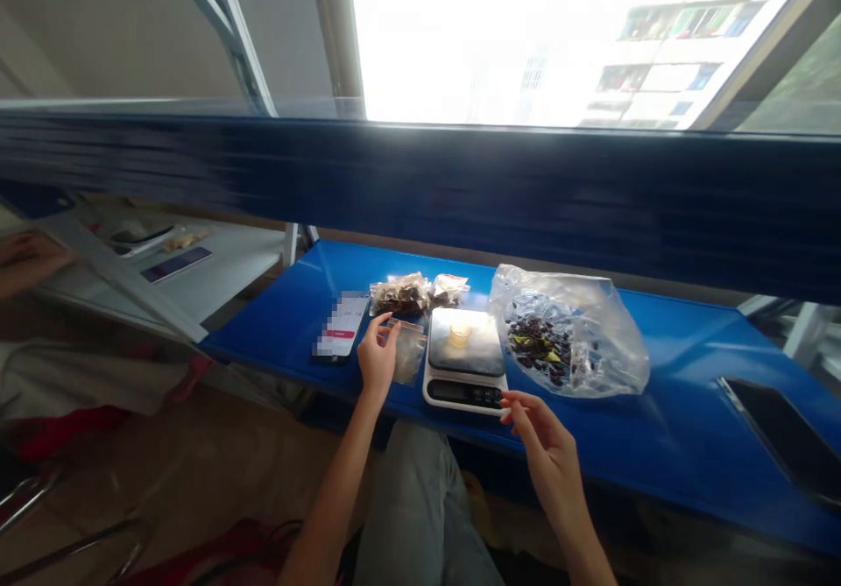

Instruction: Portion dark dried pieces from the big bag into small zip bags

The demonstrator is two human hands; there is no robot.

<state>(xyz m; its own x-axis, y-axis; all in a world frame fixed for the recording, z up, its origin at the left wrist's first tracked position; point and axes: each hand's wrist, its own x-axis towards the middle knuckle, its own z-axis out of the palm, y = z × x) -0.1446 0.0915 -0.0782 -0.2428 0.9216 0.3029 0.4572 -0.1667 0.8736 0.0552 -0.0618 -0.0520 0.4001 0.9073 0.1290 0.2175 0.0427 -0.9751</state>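
Note:
A white digital kitchen scale (432, 391) stands near the table's front edge, with a small yellowish clear cup (459, 335) on its metal plate. My left hand (377, 360) is to the left of the scale, its thumb and fingers closed at the top corner of a small clear zip bag (408, 360) that lies on the table. My right hand (545, 441) is at the scale's front right corner, fingertips by the buttons and fingers partly spread, with nothing visible in them. Right of the scale lies a big clear plastic bag (608, 341) with dark pieces (542, 345) and some yellow-green bits.
Behind the scale lie filled zip bags (400, 293). A phone showing a timer (345, 328) is at left; another dark phone (781, 433) lies far right. A blue shelf edge (420, 192) crosses above the blue table (683, 358). Another person's hand (32, 257) shows at far left.

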